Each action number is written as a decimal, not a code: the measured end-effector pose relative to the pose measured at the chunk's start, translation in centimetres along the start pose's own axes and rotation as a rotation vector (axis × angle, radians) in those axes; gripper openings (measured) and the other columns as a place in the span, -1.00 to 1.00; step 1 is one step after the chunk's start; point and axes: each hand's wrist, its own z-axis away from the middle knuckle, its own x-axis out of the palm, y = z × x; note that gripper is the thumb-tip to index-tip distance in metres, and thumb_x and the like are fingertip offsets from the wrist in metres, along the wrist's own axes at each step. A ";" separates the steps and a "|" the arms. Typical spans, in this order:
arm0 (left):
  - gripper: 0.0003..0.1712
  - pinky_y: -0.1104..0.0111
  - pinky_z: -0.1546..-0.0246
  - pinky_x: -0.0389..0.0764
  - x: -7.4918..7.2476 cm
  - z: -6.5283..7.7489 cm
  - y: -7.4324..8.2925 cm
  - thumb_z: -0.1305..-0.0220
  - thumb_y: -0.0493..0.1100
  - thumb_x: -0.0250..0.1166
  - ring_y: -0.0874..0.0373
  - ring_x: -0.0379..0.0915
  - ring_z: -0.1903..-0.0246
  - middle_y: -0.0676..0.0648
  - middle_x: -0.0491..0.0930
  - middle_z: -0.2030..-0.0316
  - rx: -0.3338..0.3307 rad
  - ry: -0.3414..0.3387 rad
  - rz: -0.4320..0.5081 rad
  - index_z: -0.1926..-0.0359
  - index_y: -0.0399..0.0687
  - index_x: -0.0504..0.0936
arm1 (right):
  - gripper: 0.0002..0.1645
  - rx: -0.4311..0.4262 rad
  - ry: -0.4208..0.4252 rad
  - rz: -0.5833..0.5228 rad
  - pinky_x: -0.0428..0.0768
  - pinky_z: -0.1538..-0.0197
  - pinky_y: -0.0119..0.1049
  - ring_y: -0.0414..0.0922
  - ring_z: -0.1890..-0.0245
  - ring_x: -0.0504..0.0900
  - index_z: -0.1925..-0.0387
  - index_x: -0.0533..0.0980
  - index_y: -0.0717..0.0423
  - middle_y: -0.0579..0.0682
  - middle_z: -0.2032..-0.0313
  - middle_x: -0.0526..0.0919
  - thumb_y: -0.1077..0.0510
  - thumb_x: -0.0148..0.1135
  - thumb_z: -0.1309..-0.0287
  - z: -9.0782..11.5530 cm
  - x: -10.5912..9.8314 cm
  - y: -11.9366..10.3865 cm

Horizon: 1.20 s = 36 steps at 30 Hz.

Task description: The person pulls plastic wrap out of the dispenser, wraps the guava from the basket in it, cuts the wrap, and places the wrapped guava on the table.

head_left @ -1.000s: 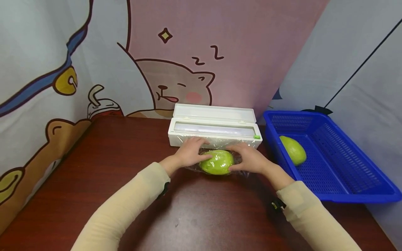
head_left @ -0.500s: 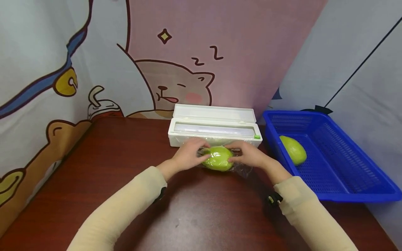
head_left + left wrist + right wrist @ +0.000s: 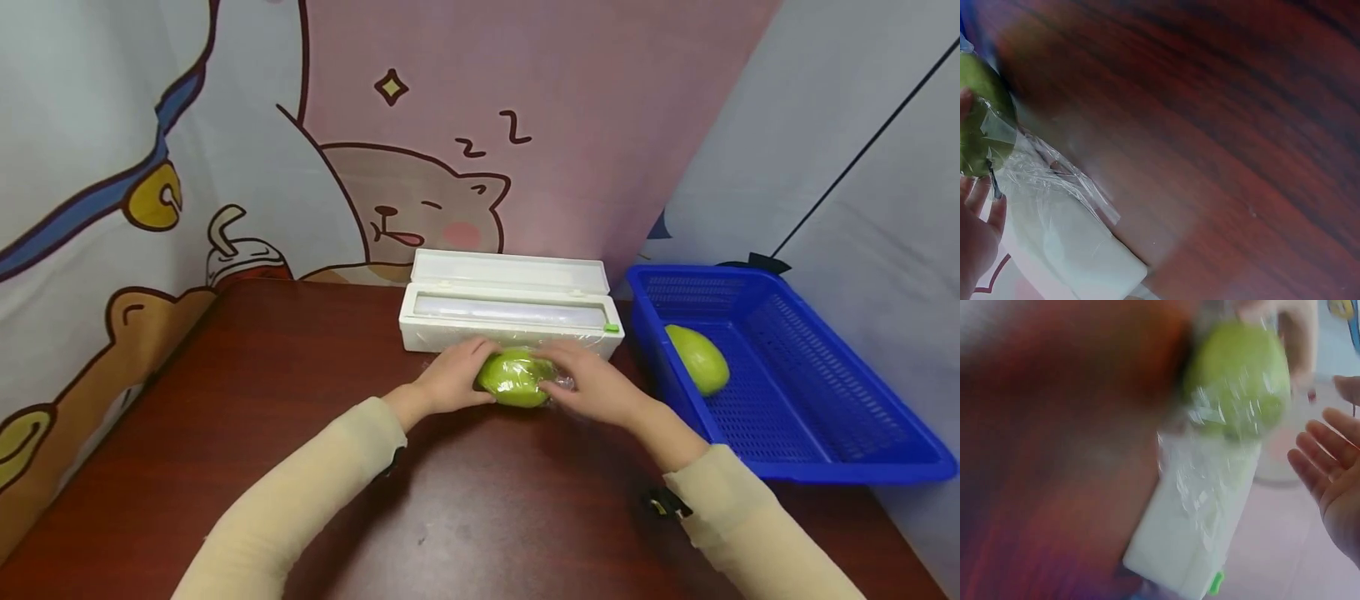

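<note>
A smooth green fruit [image 3: 517, 377], loosely covered by clear cling film, lies between both hands in the head view. My left hand [image 3: 452, 379] holds its left end, thumb at the near side and fingers at the far side. A dark stem shows on the fruit [image 3: 985, 119] beside those fingers in the left wrist view. At the right end is my right hand [image 3: 596, 385], thumb and fingertips by the film. Its fingers look spread and fairly straight in the right wrist view [image 3: 1338, 478]. Film [image 3: 1200, 481] stretches from the fruit over the white dispenser [image 3: 517, 337].
The dispenser's lid [image 3: 510, 271] is raised, with a film roll [image 3: 510, 311] inside and a green slider [image 3: 612, 328] at its right. A blue basket [image 3: 832, 471] stands to the right, with another green fruit [image 3: 697, 360] in it. A printed cloth hangs behind the brown table [image 3: 465, 517].
The fruit has shifted slightly toward the dispenser and turned a little between the hands. My left hand has come closer round its left end. The film is gathered nearer the fruit's right end.
</note>
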 end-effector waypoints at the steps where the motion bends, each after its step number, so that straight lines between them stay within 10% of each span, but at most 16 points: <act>1: -0.22 0.24 -0.17 0.42 -0.1 0.0 -0.1 0.02 0.06 0.44 0.10 0.37 -0.12 -0.03 0.40 -0.12 -0.009 -0.007 0.006 -0.19 -0.05 0.32 | -0.35 -0.034 -0.005 0.033 0.54 -0.07 -0.02 0.10 -0.09 0.49 -0.15 0.41 0.27 0.21 -0.08 0.51 0.08 0.33 -0.04 0.2 0.3 -0.3; 10: -0.27 0.24 -0.19 0.39 -0.4 -0.3 0.1 -0.03 0.04 0.42 0.06 0.35 -0.12 -0.09 0.40 -0.09 -0.014 -0.012 0.130 -0.15 -0.11 0.33 | 0.04 -0.013 -0.027 0.151 0.44 -0.20 -0.02 0.10 -0.21 0.35 -0.29 0.21 0.32 0.25 -0.21 0.34 0.04 0.51 0.19 0.1 2.3 0.6; 36: -0.25 0.20 -0.29 0.28 0.0 -0.8 0.3 -0.13 -0.05 0.35 -0.05 0.26 -0.23 -0.24 0.34 -0.17 -0.119 -0.044 0.283 -0.22 -0.31 0.23 | -0.15 0.134 0.016 -0.159 0.48 -0.12 0.04 0.14 -0.03 0.54 -0.11 0.35 0.35 0.25 0.00 0.55 0.20 0.53 0.28 -1.4 3.1 3.6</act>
